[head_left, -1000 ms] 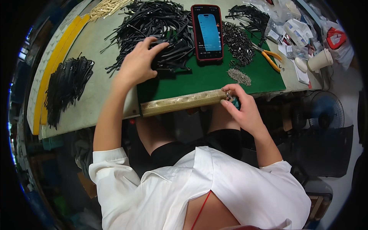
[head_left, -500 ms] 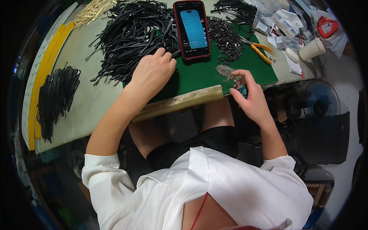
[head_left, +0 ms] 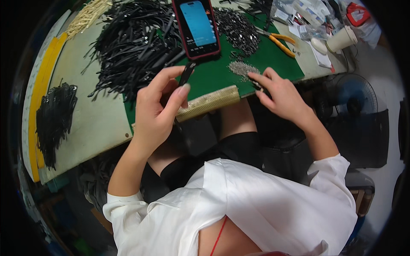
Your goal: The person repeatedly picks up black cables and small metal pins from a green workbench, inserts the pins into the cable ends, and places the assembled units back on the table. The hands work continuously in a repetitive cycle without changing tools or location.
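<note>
My left hand [head_left: 156, 109] pinches a short black strap [head_left: 186, 74] between thumb and fingers, above the green mat [head_left: 205, 80]. My right hand [head_left: 279, 96] is at the front edge of the mat, its index fingertip at the edge of a pile of tiny silver metal pieces [head_left: 243, 68]. Its fingers curl round a small dark tool [head_left: 259, 87], mostly hidden in the palm. A large heap of black straps [head_left: 132, 47] lies beyond my left hand. Behind the silver pieces is a pile of dark metal clasps [head_left: 239, 32].
A phone [head_left: 198, 30] in a red case stands at the back of the mat. Orange-handled pliers [head_left: 279, 42], a cream cup [head_left: 341, 40] and plastic bags lie right. Far left are a strap bundle [head_left: 55, 121] and yellow strips [head_left: 36, 106]. A gold perforated strip [head_left: 209, 102] lines the front edge.
My left hand has come back from the strap heap toward me, bringing out a black strap. My right hand has turned, its index finger now reaching to the silver pieces. The whole view has shifted slightly.
</note>
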A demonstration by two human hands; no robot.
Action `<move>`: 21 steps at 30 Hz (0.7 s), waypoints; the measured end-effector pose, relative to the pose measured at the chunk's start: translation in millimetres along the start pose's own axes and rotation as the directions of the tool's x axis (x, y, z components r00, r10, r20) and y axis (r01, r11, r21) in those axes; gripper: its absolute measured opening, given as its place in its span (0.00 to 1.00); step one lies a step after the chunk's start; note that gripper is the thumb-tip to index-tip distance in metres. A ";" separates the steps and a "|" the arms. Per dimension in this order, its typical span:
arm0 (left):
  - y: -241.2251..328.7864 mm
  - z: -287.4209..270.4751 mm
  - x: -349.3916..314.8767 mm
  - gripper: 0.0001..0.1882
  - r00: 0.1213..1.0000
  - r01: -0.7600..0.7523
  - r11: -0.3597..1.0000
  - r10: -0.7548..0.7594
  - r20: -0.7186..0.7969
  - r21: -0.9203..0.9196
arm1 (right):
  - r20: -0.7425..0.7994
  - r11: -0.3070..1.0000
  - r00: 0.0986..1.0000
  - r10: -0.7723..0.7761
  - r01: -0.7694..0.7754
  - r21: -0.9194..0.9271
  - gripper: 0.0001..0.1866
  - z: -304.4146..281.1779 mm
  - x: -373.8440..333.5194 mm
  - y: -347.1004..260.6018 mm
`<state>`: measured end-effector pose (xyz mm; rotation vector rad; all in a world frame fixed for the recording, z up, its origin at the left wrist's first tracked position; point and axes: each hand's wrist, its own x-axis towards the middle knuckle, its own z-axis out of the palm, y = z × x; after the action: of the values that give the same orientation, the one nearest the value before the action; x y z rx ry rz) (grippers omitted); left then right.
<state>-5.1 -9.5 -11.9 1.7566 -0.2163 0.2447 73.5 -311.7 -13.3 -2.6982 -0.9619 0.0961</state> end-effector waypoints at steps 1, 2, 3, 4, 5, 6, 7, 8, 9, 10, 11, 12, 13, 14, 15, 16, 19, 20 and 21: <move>-4.9 6.4 -8.0 0.14 0.995 0.097 0.982 -0.090 0.050 -0.160 | 0.002 0.998 0.999 0.034 -0.034 0.047 0.23 -2.1 -0.7 2.0; -7.0 11.0 -13.4 0.19 0.981 0.188 0.958 -0.172 0.090 -0.216 | -0.035 0.996 0.999 0.010 -0.007 0.088 0.22 -0.7 2.2 7.3; -10.0 11.8 -17.0 0.20 0.968 0.243 0.944 -0.222 0.115 -0.224 | -0.073 0.993 0.997 -0.006 0.015 0.118 0.21 -2.0 2.9 11.1; -15.2 13.6 -17.3 0.20 0.970 0.236 0.944 -0.216 0.110 -0.230 | -0.086 0.989 0.996 -0.004 0.016 0.147 0.18 -2.5 5.6 10.3; -20.3 17.3 -17.2 0.20 0.972 0.229 0.945 -0.209 0.104 -0.235 | -0.068 0.983 0.997 0.020 -0.008 0.182 0.18 -1.4 2.1 7.2; -27.6 21.1 -17.1 0.20 0.978 0.208 0.955 -0.204 0.043 -0.209 | -0.059 0.976 0.998 0.033 -0.020 0.216 0.18 -0.4 3.1 4.3; -31.6 22.7 -14.5 0.20 0.980 0.201 0.959 -0.198 0.037 -0.202 | -0.049 0.968 0.998 0.045 -0.031 0.251 0.18 0.2 3.7 2.7; -35.6 23.5 -10.8 0.20 0.981 0.193 0.962 -0.191 0.029 -0.194 | -0.027 0.968 1.000 0.007 0.000 0.250 0.17 0.5 5.1 3.4; -39.1 23.1 -7.5 0.20 0.983 0.185 0.965 -0.185 0.017 -0.183 | 0.006 0.974 1.000 -0.015 0.014 0.224 0.17 -0.9 6.8 1.9; -44.2 23.7 -5.0 0.20 0.985 0.171 0.966 -0.175 -0.002 -0.194 | 0.039 0.980 0.999 -0.038 0.029 0.199 0.16 -3.5 8.7 -0.3; -45.9 22.2 -3.6 0.20 0.984 0.178 0.962 -0.181 0.005 -0.209 | 0.074 0.984 0.996 -0.059 0.046 0.173 0.16 -5.6 10.5 -1.9; -47.8 20.7 -3.3 0.20 0.982 0.185 0.956 -0.187 0.014 -0.227 | 0.090 0.987 0.994 -0.059 0.045 0.154 0.15 -6.3 11.7 -2.5; -49.3 20.0 -3.7 0.20 0.981 0.193 0.950 -0.193 0.023 -0.244 | 0.106 0.990 0.993 -0.059 0.045 0.134 0.15 -6.7 13.2 -2.8; -50.5 20.4 -4.6 0.20 0.982 0.189 0.955 -0.191 0.016 -0.227 | 0.122 0.992 0.991 -0.059 0.045 0.114 0.14 -7.2 14.3 -3.2; -51.1 20.8 -5.8 0.20 0.982 0.187 0.961 -0.189 0.008 -0.205 | 0.128 0.994 0.990 -0.054 0.040 0.105 0.14 -7.1 15.2 -3.9; -51.4 21.2 -7.0 0.20 0.982 0.184 0.966 -0.187 0.000 -0.184 | 0.134 0.995 0.990 -0.048 0.036 0.095 0.14 -7.1 15.9 -4.4; -50.8 23.5 -10.7 0.20 0.986 0.159 0.974 -0.164 -0.021 -0.163 | 0.130 0.995 0.990 -0.050 0.039 0.086 0.14 -6.8 16.8 -5.7; -51.0 23.2 -11.5 0.20 0.986 0.157 0.975 -0.163 -0.020 -0.159 | 0.125 0.995 0.991 -0.054 0.043 0.087 0.14 -6.5 17.1 -6.2; -51.2 23.3 -11.2 0.20 0.987 0.154 0.976 -0.159 -0.017 -0.156 | 0.126 0.995 0.991 -0.051 0.040 0.088 0.14 -6.4 17.2 -6.1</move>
<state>-0.5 -22.1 -67.6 1.6057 -0.0728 0.1350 84.1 -297.8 -4.9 -2.6164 -1.0305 0.2975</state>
